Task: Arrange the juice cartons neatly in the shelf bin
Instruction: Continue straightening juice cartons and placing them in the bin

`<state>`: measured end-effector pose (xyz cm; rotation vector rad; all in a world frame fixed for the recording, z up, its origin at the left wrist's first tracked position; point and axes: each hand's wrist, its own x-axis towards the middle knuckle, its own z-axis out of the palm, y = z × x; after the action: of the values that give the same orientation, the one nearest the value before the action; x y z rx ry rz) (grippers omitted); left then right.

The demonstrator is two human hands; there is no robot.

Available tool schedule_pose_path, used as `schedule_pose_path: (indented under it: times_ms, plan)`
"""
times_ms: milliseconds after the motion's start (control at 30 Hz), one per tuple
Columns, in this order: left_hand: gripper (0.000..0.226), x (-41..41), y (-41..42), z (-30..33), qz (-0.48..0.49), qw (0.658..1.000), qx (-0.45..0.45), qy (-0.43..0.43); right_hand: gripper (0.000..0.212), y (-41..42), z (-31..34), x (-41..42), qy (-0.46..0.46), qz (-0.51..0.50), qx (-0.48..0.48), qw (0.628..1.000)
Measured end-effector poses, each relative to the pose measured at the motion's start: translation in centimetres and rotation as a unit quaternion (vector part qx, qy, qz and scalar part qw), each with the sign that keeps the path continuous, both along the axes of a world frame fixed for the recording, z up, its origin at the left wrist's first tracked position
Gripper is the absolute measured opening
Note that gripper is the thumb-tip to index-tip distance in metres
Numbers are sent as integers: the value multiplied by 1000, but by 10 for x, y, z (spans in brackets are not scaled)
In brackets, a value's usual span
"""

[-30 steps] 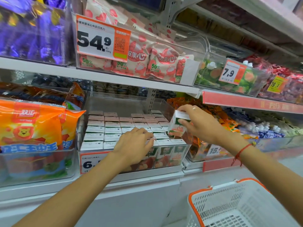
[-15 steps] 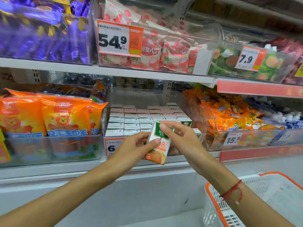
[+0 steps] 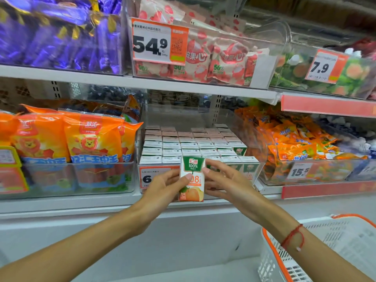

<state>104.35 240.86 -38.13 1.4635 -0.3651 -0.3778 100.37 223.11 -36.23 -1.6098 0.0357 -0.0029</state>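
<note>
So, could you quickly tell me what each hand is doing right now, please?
Left hand: holds the juice carton by its left side.
Right hand: holds the same carton by its right side.

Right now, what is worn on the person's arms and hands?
Both forearms are bare, with no sleeves in view. The left hand wears no glove or ring. The right hand is also ungloved; its wrist carries a thin red string bracelet with a small pale bead.
</note>
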Motion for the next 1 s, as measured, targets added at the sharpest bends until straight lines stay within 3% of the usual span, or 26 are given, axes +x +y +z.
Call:
schedule_pose_path:
  times_ms: [200, 367, 567, 800, 1000]
  plan:
    - [18, 2, -2, 1, 4, 1000, -17, -3, 41, -1, -4, 0, 7, 18, 0, 1000]
    - [19, 5, -4, 1, 27, 999, -34, -11, 27, 3, -11, -2, -21, 21, -31, 999]
    - [21, -1, -1, 5, 101, 985, 21, -138, 28, 9, -8, -6, -103, -38, -140, 984]
    - [15, -4, -2, 9, 92, 990, -15, -103, 46, 25, -10, -16, -192, -146, -260, 935]
    - [42, 3, 4, 17, 100, 993, -66, -8, 35, 20, -1, -15, -113, -22, -111, 987]
